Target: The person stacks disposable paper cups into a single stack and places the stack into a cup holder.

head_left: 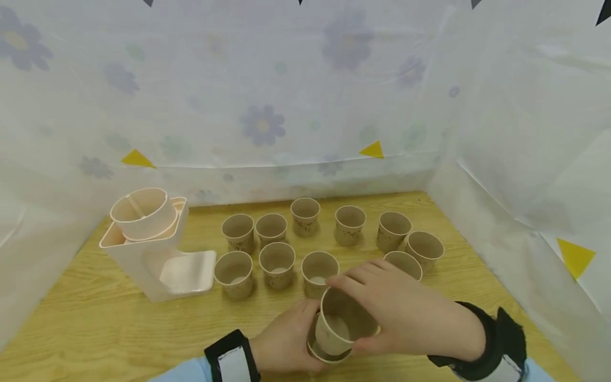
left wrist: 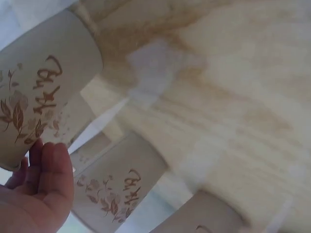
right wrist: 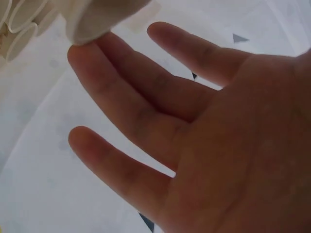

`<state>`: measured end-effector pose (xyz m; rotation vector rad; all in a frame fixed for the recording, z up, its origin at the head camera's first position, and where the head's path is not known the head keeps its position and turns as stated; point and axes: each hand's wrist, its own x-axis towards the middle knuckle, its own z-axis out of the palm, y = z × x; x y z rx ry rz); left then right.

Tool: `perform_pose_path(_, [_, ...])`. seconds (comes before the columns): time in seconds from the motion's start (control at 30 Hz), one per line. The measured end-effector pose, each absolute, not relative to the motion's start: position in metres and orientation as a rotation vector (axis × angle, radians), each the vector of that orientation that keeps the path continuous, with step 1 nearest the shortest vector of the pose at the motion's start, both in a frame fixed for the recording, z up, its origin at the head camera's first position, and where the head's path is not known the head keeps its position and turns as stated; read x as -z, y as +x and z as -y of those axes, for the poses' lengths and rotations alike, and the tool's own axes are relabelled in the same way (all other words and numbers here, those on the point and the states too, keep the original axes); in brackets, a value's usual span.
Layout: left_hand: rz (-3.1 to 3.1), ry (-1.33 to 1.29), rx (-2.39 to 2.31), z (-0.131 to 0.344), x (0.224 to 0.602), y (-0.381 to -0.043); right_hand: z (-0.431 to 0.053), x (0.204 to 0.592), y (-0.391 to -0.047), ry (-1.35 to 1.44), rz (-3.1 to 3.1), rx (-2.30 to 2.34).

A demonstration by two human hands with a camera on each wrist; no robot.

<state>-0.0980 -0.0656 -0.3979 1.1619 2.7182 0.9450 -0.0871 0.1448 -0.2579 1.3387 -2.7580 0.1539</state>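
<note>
In the head view my left hand (head_left: 286, 334) grips a beige paper cup (head_left: 329, 362) low at the front, mostly hidden by hands and another cup. My right hand (head_left: 406, 313) holds that second paper cup (head_left: 329, 335), fingers at its far rim and thumb at the near side. This upper cup is tilted, and its base overlaps the mouth of the lower one. The left wrist view shows my left fingers (left wrist: 53, 165) against a cup with brown leaf print (left wrist: 48, 82). Spread fingers of the right hand reach a cup's rim (right wrist: 104, 22) in the right wrist view.
Several like paper cups (head_left: 277, 262) stand upright in loose rows across the wooden table (head_left: 119, 329), just beyond my hands. At left is a pale pink plastic stand (head_left: 143, 260) with a round container (head_left: 143, 212) on top. Flowered white sheeting (head_left: 305, 106) encloses the back and sides.
</note>
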Motion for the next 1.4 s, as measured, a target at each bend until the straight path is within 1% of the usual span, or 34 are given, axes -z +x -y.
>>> perform_pose_path(0.33, [-2.638, 1.008, -1.055, 0.065, 0.400, -0.097, -0.132, 0.287, -0.090, 1.377, 2.770, -0.126])
perform_pose_path(0.6, [-2.473, 0.906, -1.249, 0.066, 0.408, -0.097, -0.124, 0.314, -0.094, 1.373, 2.864, -0.142])
perform_pose_path(0.9, [-2.413, 0.852, -1.314, 0.065, 0.407, -0.097, -0.124, 0.336, -0.091, 1.328, 2.851, -0.225])
perform_pose_path(1.07, [-2.393, 0.828, -1.328, 0.064, 0.403, -0.095, -0.144, 0.333, -0.101, 1.227, 2.853, -0.262])
perform_pose_path(1.27, [-2.389, 0.773, -1.318, 0.064, 0.402, -0.095, -0.192, 0.320, -0.139, 0.903, 2.930, -0.014])
perform_pose_path(1.4, [-2.405, 0.775, -1.308, 0.064, 0.403, -0.094, -0.217, 0.321, -0.160, 0.794, 3.011, 0.028])
